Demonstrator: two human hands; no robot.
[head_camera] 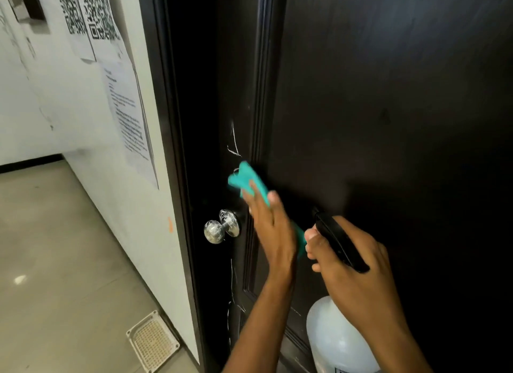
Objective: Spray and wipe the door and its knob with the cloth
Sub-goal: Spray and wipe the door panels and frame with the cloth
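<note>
A dark brown panelled door (374, 108) fills the right of the view. Its shiny metal knob (220, 226) sticks out at the left edge, with white scratch marks above and below it. My left hand (270, 228) presses a teal cloth (247, 182) flat against the door just above and right of the knob, fingers straight. My right hand (358, 264) grips the black trigger head of a white spray bottle (337, 336), held close to the door to the right of the cloth.
The door frame (177, 150) meets a white wall (91, 139) on the left, with taped paper notices (127, 114) and QR code sheets (88, 14). A beige tiled floor (55, 247) lies lower left, with a floor vent grille (152, 340).
</note>
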